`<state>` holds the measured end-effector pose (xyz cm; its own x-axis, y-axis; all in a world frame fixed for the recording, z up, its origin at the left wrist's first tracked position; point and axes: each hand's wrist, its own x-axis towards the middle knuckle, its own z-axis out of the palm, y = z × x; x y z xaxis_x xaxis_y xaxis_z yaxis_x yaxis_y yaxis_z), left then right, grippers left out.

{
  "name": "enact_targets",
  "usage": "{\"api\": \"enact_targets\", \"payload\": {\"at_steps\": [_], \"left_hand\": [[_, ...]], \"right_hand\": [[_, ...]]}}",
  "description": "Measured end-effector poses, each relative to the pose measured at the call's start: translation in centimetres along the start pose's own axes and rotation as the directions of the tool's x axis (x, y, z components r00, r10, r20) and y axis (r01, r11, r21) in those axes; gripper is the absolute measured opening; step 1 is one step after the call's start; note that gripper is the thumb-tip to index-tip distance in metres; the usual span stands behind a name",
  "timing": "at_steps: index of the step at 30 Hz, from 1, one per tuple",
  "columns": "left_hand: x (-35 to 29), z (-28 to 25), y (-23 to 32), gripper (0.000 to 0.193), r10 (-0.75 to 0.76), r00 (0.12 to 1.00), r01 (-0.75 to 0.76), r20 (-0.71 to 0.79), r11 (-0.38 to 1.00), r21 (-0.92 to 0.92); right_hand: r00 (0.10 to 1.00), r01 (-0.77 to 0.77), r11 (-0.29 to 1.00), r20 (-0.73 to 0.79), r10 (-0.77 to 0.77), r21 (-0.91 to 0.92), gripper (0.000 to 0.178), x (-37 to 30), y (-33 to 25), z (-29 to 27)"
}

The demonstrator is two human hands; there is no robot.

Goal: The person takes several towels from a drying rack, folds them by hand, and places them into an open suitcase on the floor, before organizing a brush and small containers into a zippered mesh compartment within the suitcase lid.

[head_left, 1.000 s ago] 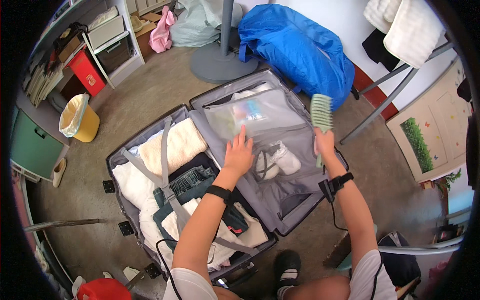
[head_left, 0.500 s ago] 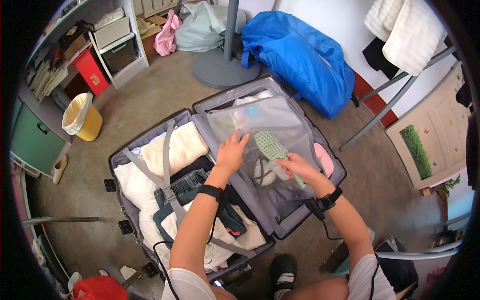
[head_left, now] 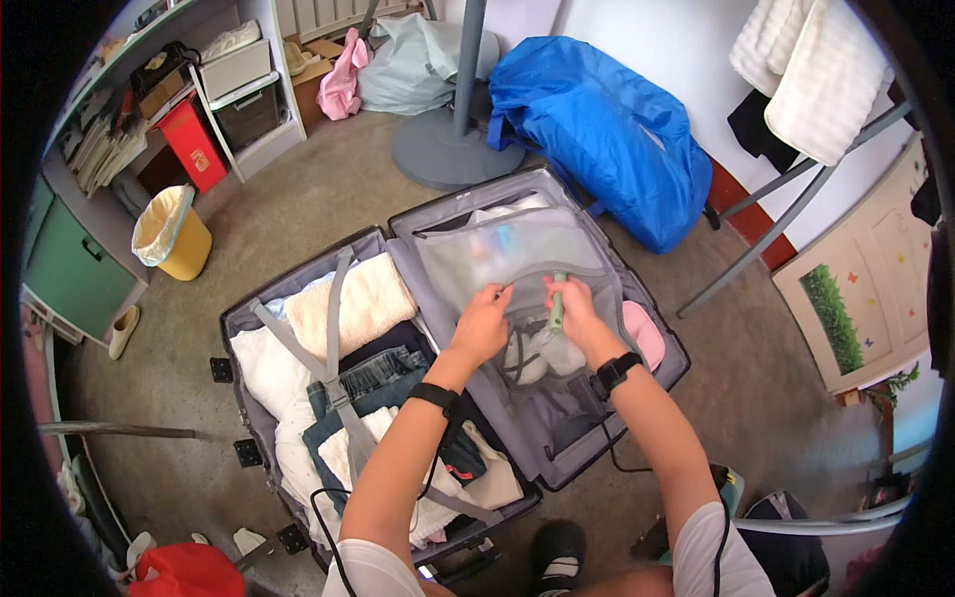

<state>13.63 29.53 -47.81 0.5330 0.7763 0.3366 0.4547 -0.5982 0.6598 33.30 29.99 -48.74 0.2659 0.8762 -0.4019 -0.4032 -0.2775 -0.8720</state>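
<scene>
A grey suitcase [head_left: 383, 231] lies spread on the floor, its right half fitted with a mesh divider [head_left: 453, 261]. My right hand [head_left: 577, 306] is closed around the pale green handle of a hairbrush [head_left: 556, 316]. The bristled head does not show clearly now. Just left of it, my left hand [head_left: 484, 323] pinches the edge of the mesh between thumb and fingers. White items [head_left: 562, 355] sit below my right hand, and a pink rounded item [head_left: 645, 333] lies at the right side. Folded jeans [head_left: 373, 376] and a cream towel [head_left: 353, 303] fill the left half under crossed straps [head_left: 335, 318].
Beyond the suitcase stand a round grey pole base [head_left: 453, 154] and a large blue bag [head_left: 607, 129]. A yellow bin [head_left: 184, 244] is at the left, near a shelf unit [head_left: 264, 119]. Metal rack legs [head_left: 756, 239] rise on the right. My shoe [head_left: 557, 547] is close to the near edge.
The hairbrush has turned from slanting with bristles up to nearly upright, with its handle in view. My left hand has moved down and right, from spread fingers to a pinch on the mesh.
</scene>
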Motion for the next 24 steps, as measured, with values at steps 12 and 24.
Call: {"api": "enact_targets", "payload": {"at_steps": [12, 24], "left_hand": [[-0.5, -0.5, 0.1, 0.055, -0.008, 0.999, 0.005, 0.049, 0.999, 0.047], [-3.8, 0.8, -2.3, 0.039, -0.192, 0.932, 0.061, 0.309, 0.92, 0.386]], "right_hand": [[0.975, 0.074, 0.996, -0.206, -0.083, -0.047, 0.017, 4.1, -0.5, 2.3], [0.983, 0.009, 0.943, -0.169, -0.069, -0.332, 0.031, 5.9, 1.3, 2.7]]}}
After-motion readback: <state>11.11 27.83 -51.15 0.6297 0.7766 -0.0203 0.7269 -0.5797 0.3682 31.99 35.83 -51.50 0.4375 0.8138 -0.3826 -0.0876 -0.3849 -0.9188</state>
